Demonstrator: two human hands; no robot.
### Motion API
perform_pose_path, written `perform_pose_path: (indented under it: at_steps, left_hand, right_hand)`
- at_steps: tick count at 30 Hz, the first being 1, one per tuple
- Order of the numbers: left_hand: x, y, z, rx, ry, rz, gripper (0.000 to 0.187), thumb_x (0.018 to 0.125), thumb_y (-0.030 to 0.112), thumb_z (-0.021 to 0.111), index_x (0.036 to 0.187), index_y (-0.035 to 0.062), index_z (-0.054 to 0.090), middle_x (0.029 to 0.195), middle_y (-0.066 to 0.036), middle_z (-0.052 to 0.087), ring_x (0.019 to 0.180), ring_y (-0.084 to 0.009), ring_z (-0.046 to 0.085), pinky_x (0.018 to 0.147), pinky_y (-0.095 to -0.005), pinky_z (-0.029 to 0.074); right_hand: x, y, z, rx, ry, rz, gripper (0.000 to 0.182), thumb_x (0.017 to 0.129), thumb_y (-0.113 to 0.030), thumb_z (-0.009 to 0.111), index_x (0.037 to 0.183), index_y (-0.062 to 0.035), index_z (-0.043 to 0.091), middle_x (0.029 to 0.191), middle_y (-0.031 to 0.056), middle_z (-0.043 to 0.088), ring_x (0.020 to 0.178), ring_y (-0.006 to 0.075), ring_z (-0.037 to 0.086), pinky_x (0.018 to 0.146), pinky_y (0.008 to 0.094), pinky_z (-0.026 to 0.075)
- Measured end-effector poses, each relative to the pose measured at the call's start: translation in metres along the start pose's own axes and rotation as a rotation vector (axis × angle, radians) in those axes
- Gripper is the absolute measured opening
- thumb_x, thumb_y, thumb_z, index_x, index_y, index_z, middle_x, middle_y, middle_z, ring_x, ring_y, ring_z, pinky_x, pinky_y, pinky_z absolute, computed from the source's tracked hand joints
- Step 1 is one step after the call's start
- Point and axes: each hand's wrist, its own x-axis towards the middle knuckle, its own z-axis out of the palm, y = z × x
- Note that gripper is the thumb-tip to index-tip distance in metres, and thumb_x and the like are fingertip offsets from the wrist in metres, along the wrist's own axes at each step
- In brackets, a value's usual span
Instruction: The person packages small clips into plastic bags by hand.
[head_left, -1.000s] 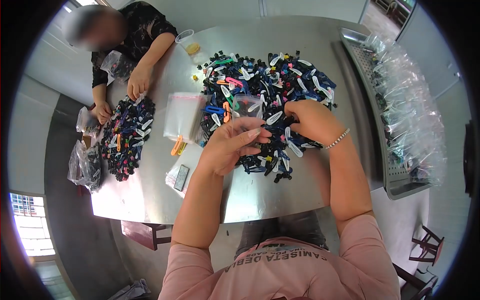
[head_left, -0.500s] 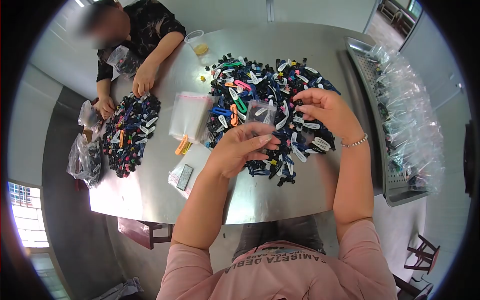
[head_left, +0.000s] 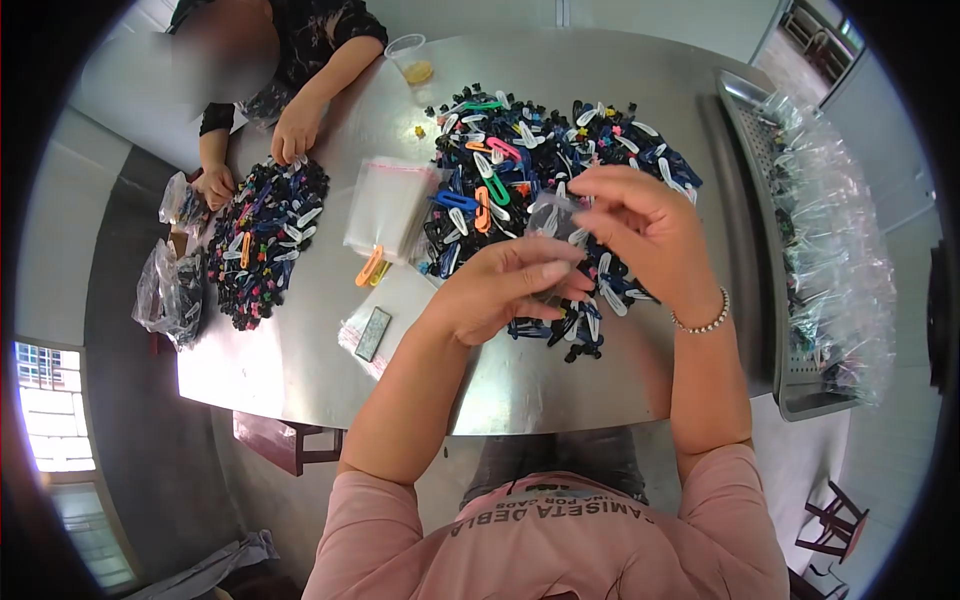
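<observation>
In the head view my left hand (head_left: 505,290) is closed, thumb against fingers, on a small clear plastic bag (head_left: 548,215) held over the pile. My right hand (head_left: 645,230), with a beaded bracelet at the wrist, is at the bag's upper right side. Its thumb and fingers are bent toward each other, and whatever they pinch is hidden. Under both hands spreads a heap of hair clips (head_left: 510,150), mostly white, black and navy snap clips and small black claw clips. Brighter ones lie among them, such as a green clip (head_left: 492,185) and an orange clip (head_left: 483,210).
Left of the heap lie a stack of clear bags (head_left: 390,210), more bags under a small dark rectangular block (head_left: 373,334), and a plastic cup (head_left: 410,62). A co-worker's hand (head_left: 296,130) touches another clip pile (head_left: 262,250). A metal tray (head_left: 790,400) with filled bags stands right.
My right hand has moved left and slightly down from over the clips to the bag. My left hand and the bag have shifted slightly right. The view has tilted a little.
</observation>
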Motion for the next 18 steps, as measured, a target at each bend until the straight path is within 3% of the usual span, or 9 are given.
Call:
perform_pose_path:
  at_steps: [3,6,8,9,10,12,13,16,18]
  left_hand:
    - [-0.001,-0.001,-0.004,-0.145,-0.057,0.051,0.052,0.096,0.043,0.054,0.128,0.0021,0.053,0.117,-0.016,0.064,0.107,-0.0228,0.063,0.083,-0.0359,0.054]
    - [0.004,-0.003,-0.008,-0.222,-0.090,0.034,0.055,0.096,0.047,0.051,0.127,0.0013,0.053,0.118,-0.017,0.063,0.108,-0.0235,0.062,0.083,-0.0360,0.054]
    - [0.006,-0.004,-0.008,-0.236,-0.112,0.035,0.057,0.096,0.048,0.050,0.128,0.0010,0.053,0.119,-0.017,0.063,0.109,-0.0237,0.062,0.082,-0.0358,0.055]
    - [0.006,-0.004,-0.008,-0.249,-0.132,0.035,0.059,0.096,0.050,0.049,0.128,0.0007,0.053,0.120,-0.018,0.062,0.110,-0.0239,0.062,0.082,-0.0357,0.055]
    - [0.005,-0.004,-0.007,-0.249,-0.136,0.035,0.059,0.096,0.050,0.049,0.128,0.0007,0.053,0.120,-0.018,0.062,0.110,-0.0239,0.062,0.082,-0.0357,0.055]
    - [0.002,-0.002,-0.005,-0.213,-0.148,0.054,0.056,0.096,0.046,0.051,0.130,0.0007,0.051,0.121,-0.018,0.062,0.111,-0.0237,0.062,0.080,-0.0340,0.055]
    - [0.002,-0.002,-0.004,-0.218,-0.171,0.050,0.056,0.096,0.046,0.051,0.130,0.0007,0.051,0.121,-0.018,0.062,0.111,-0.0237,0.062,0.080,-0.0340,0.055]
    - [0.002,-0.003,-0.002,-0.116,-0.108,0.051,0.055,0.096,0.041,0.053,0.132,-0.0015,0.049,0.122,-0.018,0.061,0.111,-0.0232,0.062,0.078,-0.0319,0.056]
    - [0.003,-0.001,-0.002,-0.047,-0.055,0.036,0.053,0.099,0.034,0.049,0.132,-0.0073,0.044,0.129,-0.027,0.054,0.114,-0.0294,0.060,0.077,-0.0307,0.059]
  right_hand:
    - [0.001,0.008,-0.007,0.043,0.050,0.095,0.028,0.085,0.003,0.065,0.113,-0.0004,0.065,0.105,0.0070,0.064,0.083,0.0073,0.059,0.073,0.0207,0.049]
    - [0.004,0.008,-0.006,0.115,0.035,0.187,0.033,0.086,0.001,0.065,0.119,-0.0005,0.062,0.103,0.0064,0.064,0.083,0.0080,0.058,0.079,0.0228,0.049]
    - [0.003,0.002,-0.001,0.100,-0.109,0.277,0.036,0.085,-0.002,0.067,0.120,-0.0015,0.061,0.098,0.0048,0.064,0.080,0.0081,0.056,0.079,0.0232,0.050]
    - [0.002,0.007,-0.001,0.183,-0.200,0.297,0.026,0.083,-0.003,0.069,0.109,0.0000,0.066,0.091,0.0018,0.063,0.078,0.0074,0.056,0.075,0.0221,0.048]
    - [0.001,0.009,-0.001,0.180,-0.198,0.298,0.026,0.083,-0.003,0.069,0.109,0.0000,0.066,0.091,0.0018,0.063,0.078,0.0074,0.056,0.075,0.0221,0.048]
    - [0.000,0.009,-0.003,0.001,-0.216,0.161,0.010,0.084,-0.003,0.069,0.092,0.0015,0.067,0.088,0.0003,0.062,0.077,0.0064,0.055,0.068,0.0207,0.045]
    - [0.001,0.008,-0.001,0.037,-0.105,0.086,0.009,0.085,-0.005,0.069,0.081,0.0028,0.065,0.081,-0.0003,0.062,0.073,0.0056,0.053,0.061,0.0213,0.041]
    - [0.003,-0.004,-0.015,0.011,0.110,0.172,0.012,0.086,-0.007,0.068,0.084,0.0038,0.065,0.075,-0.0006,0.062,0.068,0.0062,0.053,0.058,0.0225,0.040]
    - [0.001,0.006,-0.020,-0.147,0.207,0.122,0.015,0.086,-0.010,0.069,0.084,0.0036,0.065,0.069,0.0006,0.060,0.063,0.0066,0.051,0.055,0.0233,0.039]
